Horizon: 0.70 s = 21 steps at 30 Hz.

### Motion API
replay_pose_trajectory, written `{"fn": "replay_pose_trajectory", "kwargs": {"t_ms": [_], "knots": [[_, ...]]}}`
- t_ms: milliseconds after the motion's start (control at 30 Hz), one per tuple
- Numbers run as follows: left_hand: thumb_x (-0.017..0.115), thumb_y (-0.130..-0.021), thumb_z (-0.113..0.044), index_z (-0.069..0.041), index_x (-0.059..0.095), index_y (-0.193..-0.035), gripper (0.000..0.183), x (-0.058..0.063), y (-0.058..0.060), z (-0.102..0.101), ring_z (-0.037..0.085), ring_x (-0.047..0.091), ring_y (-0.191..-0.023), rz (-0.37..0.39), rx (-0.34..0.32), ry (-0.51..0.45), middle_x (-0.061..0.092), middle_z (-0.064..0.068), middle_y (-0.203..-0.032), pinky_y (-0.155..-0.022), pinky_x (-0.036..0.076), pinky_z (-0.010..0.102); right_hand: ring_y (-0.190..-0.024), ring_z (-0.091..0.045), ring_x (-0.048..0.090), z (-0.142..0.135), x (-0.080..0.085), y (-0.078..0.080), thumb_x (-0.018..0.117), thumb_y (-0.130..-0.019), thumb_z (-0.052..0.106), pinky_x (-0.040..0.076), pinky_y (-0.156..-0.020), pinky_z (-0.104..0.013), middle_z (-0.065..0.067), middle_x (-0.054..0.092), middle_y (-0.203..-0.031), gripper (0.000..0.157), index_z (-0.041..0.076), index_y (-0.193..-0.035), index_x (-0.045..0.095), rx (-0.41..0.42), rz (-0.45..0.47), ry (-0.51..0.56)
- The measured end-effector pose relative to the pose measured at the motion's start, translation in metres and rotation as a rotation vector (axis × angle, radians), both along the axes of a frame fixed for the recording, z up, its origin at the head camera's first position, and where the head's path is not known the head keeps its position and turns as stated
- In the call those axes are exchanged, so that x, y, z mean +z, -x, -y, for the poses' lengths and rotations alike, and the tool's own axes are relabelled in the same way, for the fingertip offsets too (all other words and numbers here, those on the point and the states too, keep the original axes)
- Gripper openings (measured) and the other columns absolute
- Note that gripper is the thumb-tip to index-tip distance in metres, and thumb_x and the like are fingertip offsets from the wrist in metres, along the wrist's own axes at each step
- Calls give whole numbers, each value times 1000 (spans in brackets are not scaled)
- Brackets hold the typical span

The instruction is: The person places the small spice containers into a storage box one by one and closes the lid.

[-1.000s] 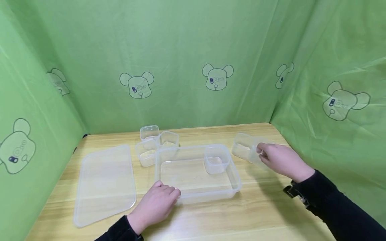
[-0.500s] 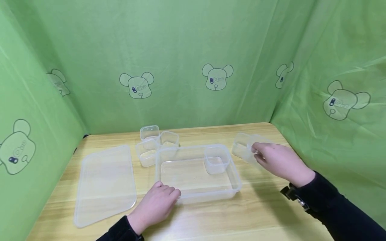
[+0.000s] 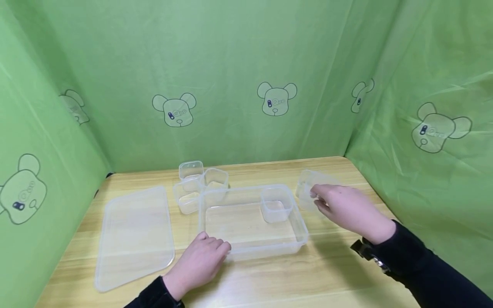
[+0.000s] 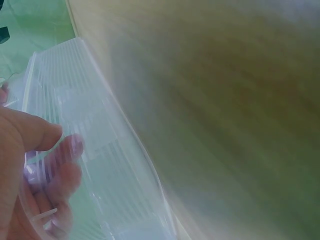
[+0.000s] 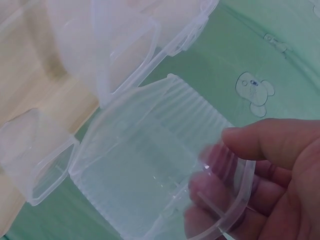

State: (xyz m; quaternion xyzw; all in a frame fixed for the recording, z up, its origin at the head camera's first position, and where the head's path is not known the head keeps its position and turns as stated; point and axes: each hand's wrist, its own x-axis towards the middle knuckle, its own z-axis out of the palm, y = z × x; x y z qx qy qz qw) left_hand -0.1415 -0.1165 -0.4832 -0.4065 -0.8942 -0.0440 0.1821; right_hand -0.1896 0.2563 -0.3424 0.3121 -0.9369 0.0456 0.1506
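Observation:
My left hand [image 3: 202, 261] grips the near left part of the large clear plastic box [image 3: 246, 252], thumb outside and fingers seen through its wall in the left wrist view. Inside that box, toward its far right corner, sits a small clear container [image 3: 276, 211]. My right hand [image 3: 352, 209] pinches the wall of another small clear container [image 5: 140, 150] between thumb and fingers, just right of the large box. Most of this container is behind the hand in the head view, where it overlaps one more small container [image 3: 303, 188] beside the box.
Several small clear containers [image 3: 188, 196] stand close together at the box's far left corner. A large clear lid [image 3: 135, 239] lies flat on the wooden table [image 3: 269, 286] at left. Green cloth [image 3: 231, 55] walls the table at the back and sides.
My right hand has moved left with its small container, closer to the large box and over the container standing there. My left hand has stayed on the box.

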Motion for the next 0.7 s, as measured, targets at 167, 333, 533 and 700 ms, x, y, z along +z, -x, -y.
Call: {"fn": "replay_pose_trajectory", "kwargs": {"t_ms": [167,333,533,700], "knots": [[66,-93,-22,-19,60,-99,9,0,0,-1,8,59,-69,2,0,-1,64,-10,-80,-69,36,26,-64,-6,57,8,1,-4,70,-84,1,53,-56,-31,4,65,-78,15,9,-96,66,39,-34,2],[65,-93,-21,-19,60,-99,8,0,0,-1,8,58,-68,0,2,-5,64,-10,-79,-69,36,26,-67,-8,60,15,2,-9,73,-83,1,53,-57,-31,3,67,-82,18,9,-98,68,55,-34,6],[65,-94,-22,-19,60,-99,8,0,0,-1,8,59,-69,3,2,-1,64,-10,-79,-69,36,26,-67,-9,61,24,1,-13,73,-82,2,54,-57,-31,4,67,-81,17,11,-96,67,92,-60,10],[65,-94,-22,-19,60,-99,8,0,0,0,9,59,-70,5,4,1,64,-10,-80,-69,37,26,-66,-5,59,33,-2,-15,73,-81,0,53,-58,-28,8,65,-79,18,13,-91,65,145,-61,17]]}}
